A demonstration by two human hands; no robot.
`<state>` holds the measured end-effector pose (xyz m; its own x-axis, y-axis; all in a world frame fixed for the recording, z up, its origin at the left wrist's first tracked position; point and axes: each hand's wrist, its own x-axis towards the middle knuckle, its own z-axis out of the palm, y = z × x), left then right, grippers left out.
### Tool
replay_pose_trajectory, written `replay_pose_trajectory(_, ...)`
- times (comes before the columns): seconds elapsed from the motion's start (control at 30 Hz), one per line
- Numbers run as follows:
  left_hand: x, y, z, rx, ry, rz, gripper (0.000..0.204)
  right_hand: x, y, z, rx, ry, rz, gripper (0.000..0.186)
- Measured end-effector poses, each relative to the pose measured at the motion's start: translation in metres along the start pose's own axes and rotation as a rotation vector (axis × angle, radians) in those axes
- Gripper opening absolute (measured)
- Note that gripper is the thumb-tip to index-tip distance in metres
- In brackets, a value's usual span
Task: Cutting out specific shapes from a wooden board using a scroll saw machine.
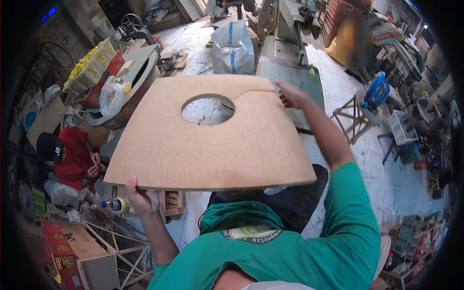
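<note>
A broad light-brown wooden board with curving pencil outlines lies tilted in front of me, above my lap. It has a round hole towards its far side, through which the floor shows. A thin cut line runs from the hole to the far right edge. My left hand grips the near left corner, thumb on top and fingers hidden underneath. Beside the far right edge is my right hand, thumb raised and fingers loosely bent apart, with nothing seen in it. Whether it touches the edge I cannot tell.
A person in a red shirt sits at the left. Beyond the board stand a white sack and a machine table. A yellow-filled crate is at the far left. A wooden stand and a blue container are right.
</note>
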<state>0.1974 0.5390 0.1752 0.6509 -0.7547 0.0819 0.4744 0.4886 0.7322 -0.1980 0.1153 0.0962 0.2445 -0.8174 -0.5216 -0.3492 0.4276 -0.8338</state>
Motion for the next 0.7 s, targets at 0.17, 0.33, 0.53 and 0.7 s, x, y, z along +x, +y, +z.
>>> replay_pose_trajectory(0.17, 0.031, 0.005, 0.001, 0.007, 0.020, 0.014, 0.068, 0.069, 0.031, 0.025, 0.355, -0.026, -0.075, 0.057)
replay_pose_trajectory(0.33, 0.107, 0.035, -0.053, 0.044, -0.071, -0.090, 0.067, 0.069, 0.051, 0.066, 0.471, 0.009, -0.001, 0.043)
replay_pose_trajectory(0.53, 0.197, 0.064, -0.080, 0.162, -0.202, -0.044, 0.061, -0.028, 0.072, 0.114, 1.069, -0.052, -0.124, 0.043)
replay_pose_trajectory(0.7, 0.288, 0.087, -0.113, 0.412, -0.141, -0.283, 0.054, -0.159, 0.076, 0.132, 1.321, 0.036, -0.244, 0.037)
